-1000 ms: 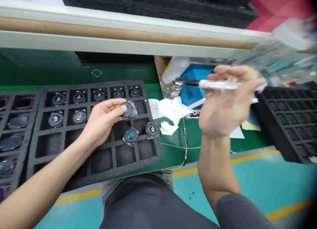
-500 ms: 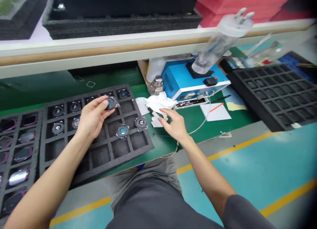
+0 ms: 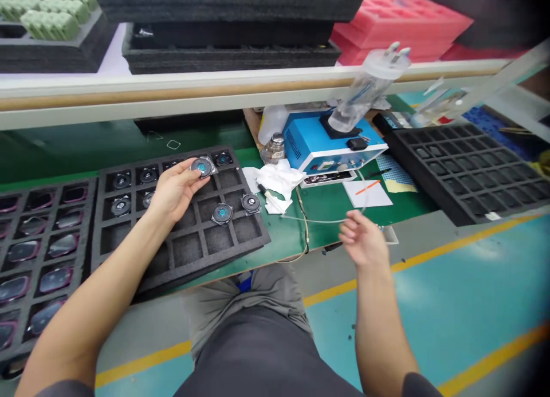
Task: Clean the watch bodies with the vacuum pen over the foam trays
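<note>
My left hand (image 3: pixel 178 191) pinches a round black disc part (image 3: pixel 201 167) with a teal mark at its centre, above the black foam tray (image 3: pixel 187 248). More such discs lie in the tray's back and left compartments. Near its right side, one disc (image 3: pixel 222 213) with a teal mark and another disc (image 3: pixel 251 202) rest on the dividers. My right hand (image 3: pixel 363 239) is raised at the table's front edge, its fingers curled and touching or very near the thin clear tube (image 3: pixel 320 220). Whether the tube is gripped cannot be made out.
Behind are crumpled white tissue (image 3: pixel 279 178), a glass bottle (image 3: pixel 274 149) and a blue machine (image 3: pixel 330 142) bearing a clear cylinder (image 3: pixel 358 93). Foam trays flank the work area: the left tray (image 3: pixel 43 231) and the right tray (image 3: pixel 481 168). A shelf (image 3: pixel 215 90) crosses above.
My right hand has moved right, from beside the tissue to near the tube and white paper, and its fingers have curled. My left hand still holds the disc. The camera view has shifted.
</note>
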`<control>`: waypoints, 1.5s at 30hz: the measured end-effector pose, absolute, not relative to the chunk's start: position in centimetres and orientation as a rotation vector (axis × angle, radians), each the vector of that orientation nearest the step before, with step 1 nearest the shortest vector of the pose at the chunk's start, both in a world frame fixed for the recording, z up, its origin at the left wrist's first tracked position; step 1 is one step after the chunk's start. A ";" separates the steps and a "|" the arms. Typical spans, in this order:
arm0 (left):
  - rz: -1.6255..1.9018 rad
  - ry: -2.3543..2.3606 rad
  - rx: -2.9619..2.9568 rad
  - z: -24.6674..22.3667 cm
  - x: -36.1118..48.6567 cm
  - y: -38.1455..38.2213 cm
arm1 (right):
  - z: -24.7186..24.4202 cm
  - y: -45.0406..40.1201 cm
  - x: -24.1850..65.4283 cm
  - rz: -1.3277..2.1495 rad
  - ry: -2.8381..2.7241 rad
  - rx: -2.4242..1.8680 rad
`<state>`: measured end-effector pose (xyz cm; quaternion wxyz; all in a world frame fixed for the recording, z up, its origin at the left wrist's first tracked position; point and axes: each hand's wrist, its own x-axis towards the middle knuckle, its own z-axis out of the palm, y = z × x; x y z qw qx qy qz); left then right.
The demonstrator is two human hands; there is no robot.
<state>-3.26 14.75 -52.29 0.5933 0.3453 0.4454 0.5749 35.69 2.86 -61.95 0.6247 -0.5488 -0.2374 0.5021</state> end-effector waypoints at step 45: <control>1.013 1.007 0.819 -53.0 1.2 14.0 | -59.7 16.2 20.7 0.843 -1.181 -0.789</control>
